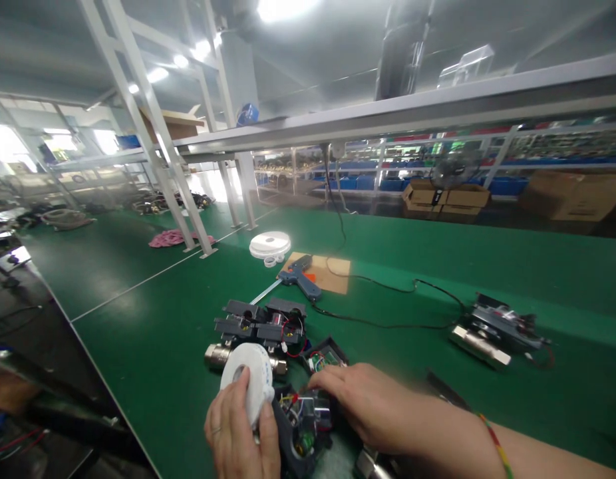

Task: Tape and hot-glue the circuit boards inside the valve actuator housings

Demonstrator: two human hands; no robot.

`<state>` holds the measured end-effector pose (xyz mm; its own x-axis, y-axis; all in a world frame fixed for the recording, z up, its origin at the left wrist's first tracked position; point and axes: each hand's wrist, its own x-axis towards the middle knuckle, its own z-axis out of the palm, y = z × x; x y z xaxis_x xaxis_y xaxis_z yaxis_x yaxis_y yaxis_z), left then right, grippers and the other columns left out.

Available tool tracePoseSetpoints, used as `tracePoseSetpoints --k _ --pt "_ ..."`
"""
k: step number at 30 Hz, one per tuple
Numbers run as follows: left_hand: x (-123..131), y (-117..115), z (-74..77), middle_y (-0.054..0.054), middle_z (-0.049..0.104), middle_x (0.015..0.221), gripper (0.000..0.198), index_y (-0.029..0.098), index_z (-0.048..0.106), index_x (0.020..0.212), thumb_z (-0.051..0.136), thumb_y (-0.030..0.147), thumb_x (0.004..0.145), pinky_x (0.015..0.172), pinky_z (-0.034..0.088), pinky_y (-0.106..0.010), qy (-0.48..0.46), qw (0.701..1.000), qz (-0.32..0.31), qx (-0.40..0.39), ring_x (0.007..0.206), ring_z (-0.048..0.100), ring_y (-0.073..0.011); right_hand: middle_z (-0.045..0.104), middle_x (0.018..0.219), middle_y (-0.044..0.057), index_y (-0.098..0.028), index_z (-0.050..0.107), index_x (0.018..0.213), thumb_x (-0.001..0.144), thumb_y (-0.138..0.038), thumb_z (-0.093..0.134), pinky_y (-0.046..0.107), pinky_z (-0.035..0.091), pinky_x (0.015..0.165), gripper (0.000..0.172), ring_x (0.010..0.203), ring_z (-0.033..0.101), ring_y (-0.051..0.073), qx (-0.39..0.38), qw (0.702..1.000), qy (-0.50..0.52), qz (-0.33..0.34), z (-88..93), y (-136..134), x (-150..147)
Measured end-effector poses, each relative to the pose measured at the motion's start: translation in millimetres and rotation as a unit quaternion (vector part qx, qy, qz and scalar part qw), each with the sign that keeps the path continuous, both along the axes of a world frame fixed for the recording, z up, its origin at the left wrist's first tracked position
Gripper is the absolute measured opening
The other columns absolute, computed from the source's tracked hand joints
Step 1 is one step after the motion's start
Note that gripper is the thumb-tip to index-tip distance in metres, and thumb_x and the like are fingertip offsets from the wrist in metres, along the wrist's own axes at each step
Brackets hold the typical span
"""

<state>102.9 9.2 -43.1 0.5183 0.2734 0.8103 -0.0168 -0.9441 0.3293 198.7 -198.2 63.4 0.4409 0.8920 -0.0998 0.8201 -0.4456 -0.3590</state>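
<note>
My left hand (241, 426), a ring on one finger, is closed around a roll of white tape (261, 372). Just right of the roll is an open dark grey housing (293, 432) with wires and a green circuit board inside. My right hand (370, 402) reaches over this housing from the right, its fingers curled together at the far edge; the fingertips are partly hidden, so what they grip cannot be made out. Beyond them lies a small open cover with a circuit board (325, 356). Behind the tape is a metal valve body (218, 357), with grey housings (261, 322) beyond it.
A grey glue gun (301, 276) with a glue stick rests on a brown board (335, 273), its cable running right. Another valve assembly (497, 329) lies at right. White rolls (269, 244), a pink cloth (171, 239) and shelf posts (183, 193) stand farther back. An overhead shelf (388, 113) crosses the view.
</note>
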Motion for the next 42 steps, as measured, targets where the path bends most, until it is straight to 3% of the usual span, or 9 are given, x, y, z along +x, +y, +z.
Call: tracePoseSetpoints --k 5,8,11,16,21,26,30,35,42 --pt "3.8 -1.2 -0.8 -0.018 0.063 0.125 0.05 0.013 0.044 0.142 0.052 0.024 0.094 0.099 0.041 -0.044 -0.003 1.0 0.014 0.023 0.109 0.06 -0.0287 0.069 0.091 0.005 -0.021 0.055 0.108 0.075 -0.001 0.055 0.028 0.039 0.064 0.039 0.08 0.065 0.022 -0.02 1.0 -0.017 -0.013 11.5 -5.1 7.1" --pt "5.0 -1.7 -1.0 -0.018 0.063 0.123 0.045 0.012 0.047 0.138 0.049 0.024 0.095 0.1 0.041 -0.045 -0.001 0.999 0.032 0.01 0.107 0.061 -0.0289 0.061 0.078 -0.002 -0.022 0.054 0.107 0.072 0.003 0.055 0.026 0.034 0.062 0.043 0.07 0.055 0.016 0.038 0.99 0.118 -0.063 17.1 -14.5 22.5" --pt "3.4 2.6 -3.1 -0.017 0.063 0.124 0.048 0.014 0.045 0.141 0.051 0.026 0.095 0.099 0.041 -0.044 0.017 0.999 0.026 0.03 0.109 0.061 -0.0284 0.054 0.073 -0.007 -0.02 0.05 0.102 0.07 0.002 0.055 0.022 0.036 0.062 0.039 0.066 0.049 0.011 0.076 0.95 0.284 -0.102 12.5 -27.8 42.2" --pt "0.4 7.2 -5.3 -0.016 0.062 0.125 0.05 0.016 0.041 0.144 0.048 0.028 0.096 0.098 0.041 -0.043 0.033 0.998 0.03 0.039 0.109 0.059 -0.0279 0.051 0.075 -0.006 -0.016 0.06 0.094 0.074 -0.016 0.069 0.021 0.04 0.063 0.022 0.068 0.049 0.01 0.067 0.916 0.38 -0.11 -9.3 -40.6 54.7" --pt "-0.8 10.4 1.1 -0.018 0.06 0.125 0.052 0.013 0.04 0.145 0.048 0.026 0.095 0.097 0.041 -0.043 0.028 0.998 0.027 0.058 0.109 0.057 -0.03 0.05 0.071 -0.007 -0.016 0.063 0.103 0.069 -0.02 0.079 0.021 0.032 0.055 0.038 0.063 0.043 0.01 0.076 0.918 0.356 -0.159 -23.0 -37.0 42.8" --pt "-6.1 11.7 21.3 -0.02 0.058 0.127 0.057 0.012 0.039 0.147 0.051 0.028 0.094 0.1 0.041 -0.046 0.015 0.999 0.024 0.043 0.113 0.056 -0.0328 0.051 0.065 -0.006 -0.018 0.064 0.086 0.077 -0.017 0.072 0.022 0.028 0.055 0.012 0.061 0.042 0.01 0.08 0.927 0.333 -0.156 -13.9 -41.8 40.8" --pt "-4.5 -8.8 47.5 -0.019 0.057 0.129 0.055 0.013 0.041 0.146 0.05 0.029 0.094 0.101 0.04 -0.044 -0.002 1.0 0.0 0.021 0.116 0.054 -0.0325 0.057 0.067 -0.006 -0.019 0.059 0.083 0.073 -0.017 0.072 0.021 0.034 0.056 0.016 0.061 0.049 0.011 0.083 0.916 0.371 -0.13 -3.9 -51.4 47.5" --pt "11.2 -44.0 75.0 -0.016 0.058 0.129 0.048 0.014 0.041 0.144 0.044 0.029 0.098 0.104 0.036 -0.043 0.043 0.994 -0.085 0.055 0.118 0.053 -0.0284 0.065 0.071 -0.003 -0.022 0.044 0.087 0.076 -0.026 0.06 0.023 0.045 0.059 0.02 0.061 0.058 0.012 0.159 0.882 0.412 -0.167 -15.2 -55.4 48.8" --pt "44.9 -65.9 72.1 -0.009 0.063 0.121 0.04 0.02 0.048 0.137 0.044 0.028 0.098 0.097 0.039 -0.045 0.185 0.965 -0.149 0.115 0.11 0.056 -0.0259 0.063 0.073 -0.002 -0.021 0.051 0.089 0.08 -0.033 0.06 0.025 0.043 0.063 0.018 0.066 0.053 0.014 0.25 0.882 0.338 -0.215 -26.1 -60.5 40.9"
